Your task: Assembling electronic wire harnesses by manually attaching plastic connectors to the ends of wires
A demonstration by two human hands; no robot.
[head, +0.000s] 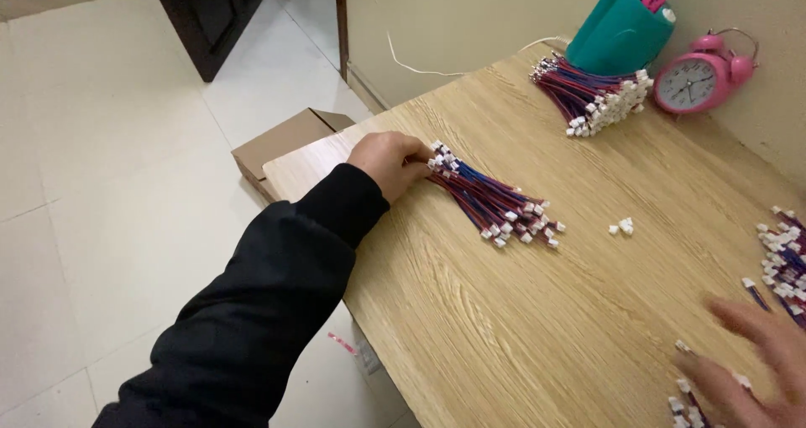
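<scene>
My left hand (pixel 388 161), in a black sleeve, rests near the far left edge of the wooden table (pixel 520 327), fingers closed on one end of a bundle of red and blue wires with white connectors (pixel 495 201). The bundle lies flat on the tabletop, fanning out toward the right. My right hand (pixel 747 369) is blurred at the lower right corner, fingers spread over loose wires with white connectors (pixel 684 403); whether it touches them is unclear.
A second wire bundle (pixel 592 96) lies by a teal pen holder (pixel 620 29) and a pink alarm clock (pixel 703 77) at the back. More wires (pixel 785 260) sit at the right edge, loose white connectors (pixel 623 225) mid-table. A cardboard box (pixel 281 142) stands on the floor.
</scene>
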